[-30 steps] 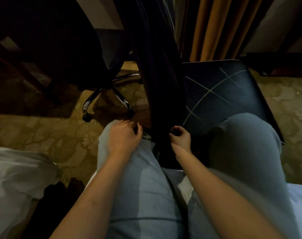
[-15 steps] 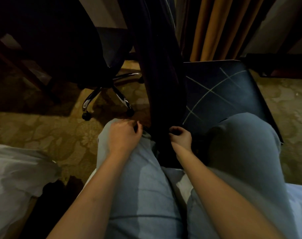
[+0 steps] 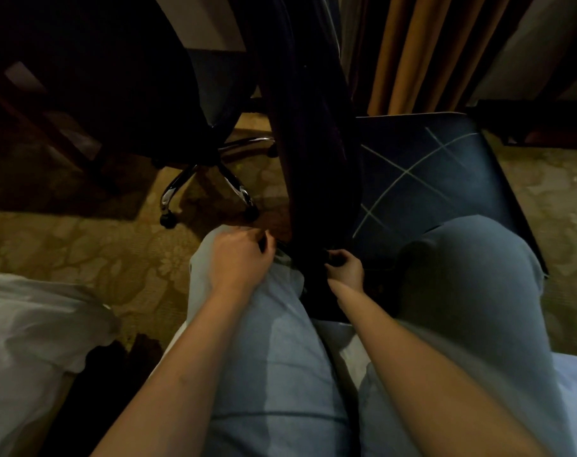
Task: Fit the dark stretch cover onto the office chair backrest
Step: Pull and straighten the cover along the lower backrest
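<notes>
The dark stretch fabric cover [image 3: 313, 143] runs off the frame at 12 o'clock, its lower hem lost in shadow near frame centre; the right hand [image 3: 345, 270] pinches it there, the grip itself buried in cloth; what the left hand [image 3: 239, 258], at its 9 o'clock, holds, if anything, cannot be told; the black swivel office chair [image 3: 142, 103] at 10 o'clock sinks into darkness, top cropped; its chrome star base [image 3: 178, 189] partly vanishes behind the cover.
</notes>
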The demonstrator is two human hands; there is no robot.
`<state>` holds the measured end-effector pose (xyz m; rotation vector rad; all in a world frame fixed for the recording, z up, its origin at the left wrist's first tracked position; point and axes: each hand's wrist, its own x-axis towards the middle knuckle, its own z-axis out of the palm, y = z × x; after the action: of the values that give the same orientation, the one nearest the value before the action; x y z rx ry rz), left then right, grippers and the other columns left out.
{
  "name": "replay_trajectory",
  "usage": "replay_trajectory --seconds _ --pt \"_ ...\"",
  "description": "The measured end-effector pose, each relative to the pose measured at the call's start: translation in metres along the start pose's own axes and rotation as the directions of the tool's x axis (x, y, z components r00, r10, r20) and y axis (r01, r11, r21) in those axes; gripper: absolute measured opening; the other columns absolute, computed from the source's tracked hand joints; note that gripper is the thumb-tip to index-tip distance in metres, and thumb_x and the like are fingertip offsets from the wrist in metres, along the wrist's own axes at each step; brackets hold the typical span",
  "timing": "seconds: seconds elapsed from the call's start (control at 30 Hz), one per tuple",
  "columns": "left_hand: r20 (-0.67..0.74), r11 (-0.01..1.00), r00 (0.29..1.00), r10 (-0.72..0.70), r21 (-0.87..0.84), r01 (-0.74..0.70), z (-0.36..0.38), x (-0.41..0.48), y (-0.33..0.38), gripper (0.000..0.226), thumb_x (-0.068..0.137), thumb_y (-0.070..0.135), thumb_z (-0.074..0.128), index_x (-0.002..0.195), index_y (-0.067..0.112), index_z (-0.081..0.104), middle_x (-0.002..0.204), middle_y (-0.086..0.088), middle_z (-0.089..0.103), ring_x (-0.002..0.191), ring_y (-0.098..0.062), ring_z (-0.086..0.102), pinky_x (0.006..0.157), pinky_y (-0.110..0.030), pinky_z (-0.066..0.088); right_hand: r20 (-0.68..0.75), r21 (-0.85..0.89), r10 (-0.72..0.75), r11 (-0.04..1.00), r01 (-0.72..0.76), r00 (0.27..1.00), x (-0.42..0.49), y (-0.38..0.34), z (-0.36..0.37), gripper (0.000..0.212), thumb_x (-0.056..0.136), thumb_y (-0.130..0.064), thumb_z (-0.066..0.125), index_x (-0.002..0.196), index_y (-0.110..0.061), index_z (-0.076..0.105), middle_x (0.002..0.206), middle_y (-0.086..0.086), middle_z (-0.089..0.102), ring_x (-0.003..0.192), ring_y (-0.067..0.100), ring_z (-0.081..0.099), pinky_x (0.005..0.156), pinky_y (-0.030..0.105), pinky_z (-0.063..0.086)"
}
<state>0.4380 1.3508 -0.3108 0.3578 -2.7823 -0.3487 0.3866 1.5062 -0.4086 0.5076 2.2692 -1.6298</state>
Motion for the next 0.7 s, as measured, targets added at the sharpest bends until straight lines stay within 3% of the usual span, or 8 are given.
replay_trajectory --seconds 0.13,0.3,0.43,0.53,0.7 --pt "0.012 1.000 1.000 -0.018 -0.008 0.019 -0.001 -0.002 0.002 0.029 0.092 0.024 0.057 0.074 0.009 0.073 0.066 -0.005 0.066 0.062 -0.019 0.058 0.062 -0.028 0.039 -0.025 0.181 -0.006 0.983 0.010 1.000 -0.009 -0.013 -0.008 0.019 0.081 0.006 0.065 0.085 -0.013 0.067 0.083 0.002 0.065 0.086 0.017 0.063 0.079 0.026 0.050" --pt "0.020 1.000 1.000 -0.006 -0.025 0.007 -0.002 -0.004 0.001 0.028 0.092 0.024 0.055 0.078 0.009 0.075 0.071 -0.005 0.069 0.066 -0.021 0.061 0.066 -0.033 0.047 -0.060 0.359 0.025 0.933 -0.001 0.998 -0.014 -0.022 -0.012 0.024 0.083 0.006 0.064 0.083 -0.018 0.065 0.083 -0.001 0.064 0.086 0.015 0.062 0.080 0.026 0.049" --pt "0.005 1.000 1.000 0.007 -0.004 -0.007 -0.001 -0.003 -0.001 0.030 0.092 0.024 0.054 0.075 0.010 0.074 0.069 -0.005 0.069 0.064 -0.021 0.060 0.065 -0.033 0.047 -0.072 0.156 -0.054 0.986 0.065 0.996 -0.018 -0.013 -0.005 0.026 0.086 0.001 0.062 0.108 -0.011 0.067 0.096 -0.003 0.062 0.095 0.009 0.057 0.083 0.018 0.042" --pt "0.013 1.000 1.000 -0.005 -0.002 0.005 -0.001 -0.002 0.000 0.028 0.092 0.023 0.056 0.076 0.010 0.074 0.069 -0.004 0.069 0.065 -0.020 0.060 0.065 -0.032 0.045 -0.033 0.052 -0.013 0.999 0.015 0.999 -0.016 -0.002 0.003 0.035 0.087 0.000 0.061 0.121 -0.009 0.062 0.110 0.005 0.065 0.105 0.013 0.057 0.085 0.017 0.039" --pt "-0.012 1.000 1.000 -0.002 -0.001 0.002 0.001 0.000 0.001 0.023 0.089 0.020 0.061 0.074 0.009 0.074 0.066 -0.005 0.068 0.063 -0.021 0.061 0.062 -0.030 0.045 0.016 -0.013 0.037 0.999 -0.037 0.999 -0.010 0.006 0.008 0.038 0.085 0.001 0.063 0.123 -0.007 0.061 0.117 0.012 0.065 0.110 0.022 0.059 0.088 0.019 0.040"
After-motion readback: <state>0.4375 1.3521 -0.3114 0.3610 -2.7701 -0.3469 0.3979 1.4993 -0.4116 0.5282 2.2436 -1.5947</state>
